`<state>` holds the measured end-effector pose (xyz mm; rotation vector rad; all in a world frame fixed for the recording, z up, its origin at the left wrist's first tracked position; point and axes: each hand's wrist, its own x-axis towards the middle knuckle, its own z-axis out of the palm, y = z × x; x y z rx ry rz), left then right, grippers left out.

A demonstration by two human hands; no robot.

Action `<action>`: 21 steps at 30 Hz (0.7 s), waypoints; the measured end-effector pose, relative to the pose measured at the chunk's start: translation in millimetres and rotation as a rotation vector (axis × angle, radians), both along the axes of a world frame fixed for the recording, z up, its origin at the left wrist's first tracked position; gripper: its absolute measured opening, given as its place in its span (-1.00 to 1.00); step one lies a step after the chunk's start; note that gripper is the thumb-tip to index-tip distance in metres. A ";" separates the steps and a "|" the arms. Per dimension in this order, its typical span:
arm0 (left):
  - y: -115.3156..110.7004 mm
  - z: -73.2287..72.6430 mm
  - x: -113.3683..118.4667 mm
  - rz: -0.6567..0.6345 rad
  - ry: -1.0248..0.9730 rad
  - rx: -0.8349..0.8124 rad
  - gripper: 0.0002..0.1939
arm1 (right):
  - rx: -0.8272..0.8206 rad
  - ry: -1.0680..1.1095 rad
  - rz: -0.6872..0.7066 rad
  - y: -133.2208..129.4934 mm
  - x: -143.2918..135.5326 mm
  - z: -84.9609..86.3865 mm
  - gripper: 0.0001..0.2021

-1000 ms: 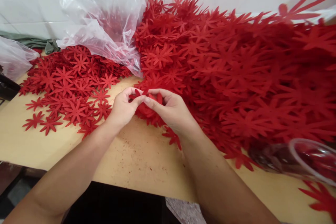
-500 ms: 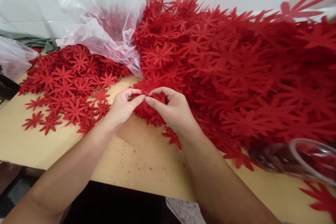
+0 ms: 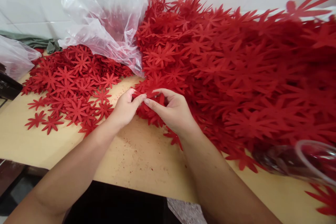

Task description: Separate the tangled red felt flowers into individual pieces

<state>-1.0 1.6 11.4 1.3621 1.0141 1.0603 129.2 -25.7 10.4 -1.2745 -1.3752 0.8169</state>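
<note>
My left hand [image 3: 125, 107] and my right hand [image 3: 174, 111] meet at the middle of the wooden table [image 3: 136, 157], both pinching a small bunch of red felt flower cutouts [image 3: 151, 112]. The thumbs and fingertips nearly touch over the bunch. Right behind and to the right rises a big heap of the same red cutouts [image 3: 236, 66]. Left of my hands lies a flatter spread of red flower cutouts [image 3: 70, 84], laid out on the table.
A crumpled clear plastic bag [image 3: 105, 24] rests against the white tiled wall between the two piles. Another clear bag [image 3: 13, 59] and a dark object [image 3: 7, 87] sit at the left edge. A clear round container [image 3: 312, 162] lies at the lower right.
Both hands have stayed in place, with the fingers shifting slightly on the bunch of cutouts. The view has drifted a little.
</note>
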 end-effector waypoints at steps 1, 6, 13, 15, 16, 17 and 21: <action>-0.1 -0.2 -0.1 0.005 0.012 -0.002 -0.85 | 0.016 0.000 -0.005 0.3 -0.4 -0.6 -0.76; -0.3 -0.8 0.1 -0.018 -0.027 -0.045 -0.83 | 0.086 0.045 -0.062 2.3 -0.6 -1.3 -0.86; 1.1 1.1 -1.5 0.024 -0.002 -0.003 -0.90 | 0.108 0.075 -0.135 1.3 -1.7 2.0 -0.89; 0.7 1.6 -2.5 0.051 0.013 -0.001 -0.89 | 0.116 0.034 -0.119 -0.3 -2.2 3.0 -0.86; 0.3 1.7 -2.9 0.056 0.018 0.002 -0.88 | 0.104 0.024 -0.108 -1.0 -2.3 3.4 -0.82; -0.3 1.6 -3.1 0.054 0.015 0.004 -0.86 | 0.087 0.018 -0.096 -1.6 -2.4 3.6 -0.79; -3.2 1.3 -2.2 -0.023 -0.096 -0.034 -0.82 | 0.052 0.030 -0.040 -2.1 -2.2 3.5 -0.82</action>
